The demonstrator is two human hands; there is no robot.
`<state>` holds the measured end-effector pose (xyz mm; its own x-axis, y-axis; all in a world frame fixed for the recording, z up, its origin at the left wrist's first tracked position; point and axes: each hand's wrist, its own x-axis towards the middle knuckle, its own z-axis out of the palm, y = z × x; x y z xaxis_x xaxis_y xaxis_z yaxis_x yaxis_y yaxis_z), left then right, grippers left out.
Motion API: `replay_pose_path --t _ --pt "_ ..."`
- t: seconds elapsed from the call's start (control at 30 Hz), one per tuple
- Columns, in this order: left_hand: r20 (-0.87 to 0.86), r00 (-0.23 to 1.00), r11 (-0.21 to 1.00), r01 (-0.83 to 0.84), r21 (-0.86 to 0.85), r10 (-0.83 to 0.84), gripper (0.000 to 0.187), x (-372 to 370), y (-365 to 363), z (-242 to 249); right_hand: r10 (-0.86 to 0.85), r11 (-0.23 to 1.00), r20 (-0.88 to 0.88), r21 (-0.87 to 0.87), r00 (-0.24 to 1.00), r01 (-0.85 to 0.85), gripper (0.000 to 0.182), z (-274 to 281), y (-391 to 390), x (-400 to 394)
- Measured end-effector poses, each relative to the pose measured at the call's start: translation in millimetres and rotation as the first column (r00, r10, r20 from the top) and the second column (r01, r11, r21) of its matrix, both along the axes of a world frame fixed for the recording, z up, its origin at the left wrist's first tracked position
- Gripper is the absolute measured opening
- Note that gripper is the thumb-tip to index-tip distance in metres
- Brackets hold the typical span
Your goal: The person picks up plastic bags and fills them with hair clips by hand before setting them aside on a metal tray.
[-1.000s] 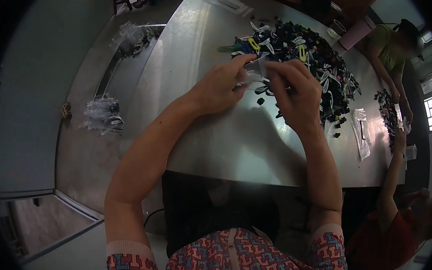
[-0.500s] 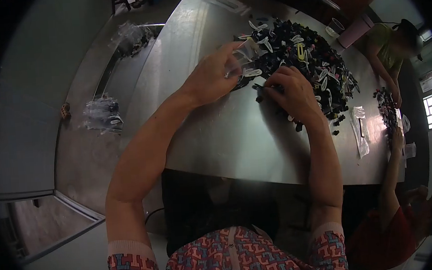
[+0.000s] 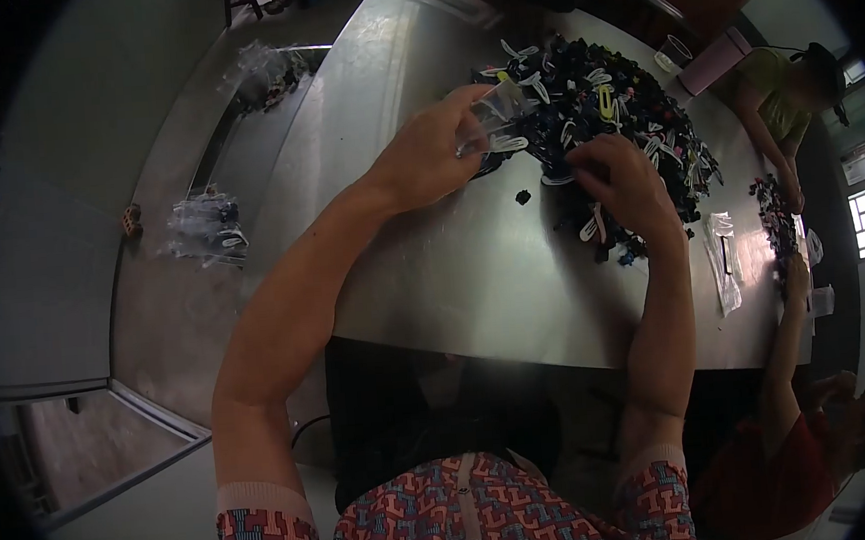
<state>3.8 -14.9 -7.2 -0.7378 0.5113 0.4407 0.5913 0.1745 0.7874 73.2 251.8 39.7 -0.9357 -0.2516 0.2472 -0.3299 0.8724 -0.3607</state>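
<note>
My left hand [image 3: 441, 144] is wrapped round a clear plastic box [image 3: 497, 110], held at the left edge of a large pile of small clips [image 3: 632, 106], mostly black with some white and yellow. A white clip [image 3: 507, 144] shows just below the box. My right hand [image 3: 624, 181] is over the lower part of the pile, fingers bent together; whatever they may hold is too small and dark to make out. One small black piece [image 3: 523, 197] lies apart on the metal table [image 3: 433, 270], between my hands.
Flat plastic bags [image 3: 723, 260] lie to the right. Beyond them two people sit by a smaller pile [image 3: 774, 221], their hands at it. A pink cylinder [image 3: 716, 62] and a clear cup [image 3: 673, 52] stand behind the big pile. Bagged items [image 3: 207, 229] are at the left.
My right hand has moved right and slightly down, away from the pile's left edge. My left hand and the box have barely moved. A person's dark shape at the top has come closer.
</note>
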Motion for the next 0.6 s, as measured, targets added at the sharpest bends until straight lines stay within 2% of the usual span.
replay_pose_path --t 0.03,0.13,0.27,0.4,0.47,0.53,0.57,0.6 --pt "0.007 1.0 1.0 0.003 0.002 -0.003 0.06 0.2 -0.1 0.1 0.052 0.994 -0.044 0.094 0.998 -0.048 0.016 -1.3 2.5 -1.4" --pt "0.019 1.0 1.0 0.016 -0.008 -0.016 0.06 0.8 -0.4 0.9 0.029 0.991 0.003 0.127 1.0 -0.03 0.016 -4.8 2.4 -1.3" --pt "0.077 0.997 1.0 0.015 -0.024 -0.013 0.06 3.3 0.5 3.9 0.011 0.991 0.007 0.131 1.0 -0.012 0.015 -7.9 1.3 -2.6" --pt "0.092 0.996 0.999 0.011 -0.046 -0.007 0.06 3.9 0.4 4.7 0.046 0.996 -0.114 0.085 0.992 -0.036 0.012 -8.9 -1.0 -4.1" --pt "0.024 1.0 1.0 0.02 -0.013 -0.019 0.06 1.6 0.7 0.9 0.054 0.997 -0.171 0.063 0.984 -0.044 0.012 -6.1 -3.5 -4.6" --pt "0.033 0.999 0.999 0.016 -0.03 -0.015 0.06 3.0 0.0 3.8 -0.072 0.97 -0.017 -0.235 0.997 0.066 0.013 3.4 -11.2 1.1" --pt "0.046 0.999 0.999 0.017 -0.046 -0.015 0.06 4.2 0.1 5.2 -0.066 0.97 -0.022 -0.235 0.998 0.059 0.013 6.0 -14.8 3.1" --pt "0.039 0.999 0.999 0.011 -0.045 -0.009 0.06 5.3 0.3 6.4 -0.06 0.935 -0.016 -0.35 0.998 0.051 0.013 8.6 -18.5 5.3"
